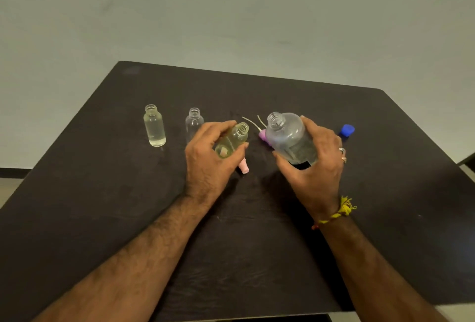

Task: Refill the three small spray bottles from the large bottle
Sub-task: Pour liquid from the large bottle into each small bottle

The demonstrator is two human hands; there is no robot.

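My left hand [209,157] grips a small clear bottle [235,139], uncapped and tilted with its mouth toward the right. My right hand [317,164] holds the large clear bottle [288,136], also uncapped and leaning left toward the small one; the two mouths stay apart. Two more small uncapped bottles stand upright at the left: one [154,126] holding clear liquid, the other [194,123] looking empty, just behind my left hand.
Pink and purple spray heads with dip tubes [263,134] lie between the hands, another pink one [243,166] under my left hand. A blue cap [347,130] lies right of the large bottle. All rests on a dark table [385,193].
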